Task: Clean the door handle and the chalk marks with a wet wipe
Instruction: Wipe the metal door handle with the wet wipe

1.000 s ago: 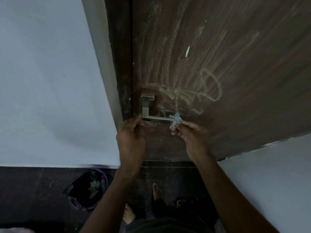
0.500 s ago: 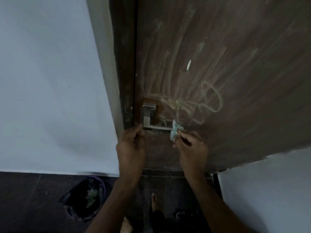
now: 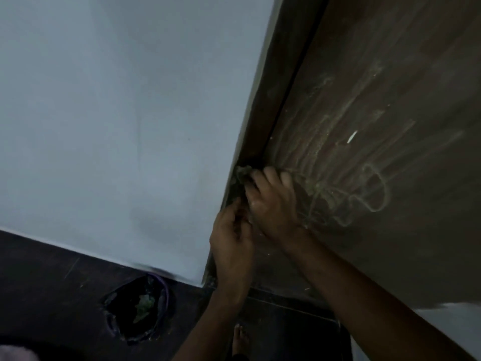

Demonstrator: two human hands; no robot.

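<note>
Pretty dark and tilted shot here. The right hand [image 3: 273,201] is pressed against the brown door [image 3: 390,230] right at its left edge, fingers curled and closed around a crumpled wet wipe [image 3: 243,174] that pokes out past the fingertips toward the door frame [image 3: 276,100]. The door handle itself is completely covered by the two hands, so I can't make it out at all; it'd be somewhere under that right palm.

The left hand [image 3: 231,241] sits just below and to the left of the right one, touching it, fingers bent inward. Can't tell whether it's actually gripping anything, since the inside of the hand is in shadow.

The chalk marks [image 3: 364,194] are just right of the right hand: a loopy scribble plus long streaks running up the door. There's also one small bright white dash [image 3: 352,138] higher up.

To the left is the pale wall [image 3: 117,113], and down on the dark floor [image 3: 52,282] near it sits a black bin bag [image 3: 138,311] with a purple rim and something greenish inside. A bare foot [image 3: 240,337] shows at the bottom.
</note>
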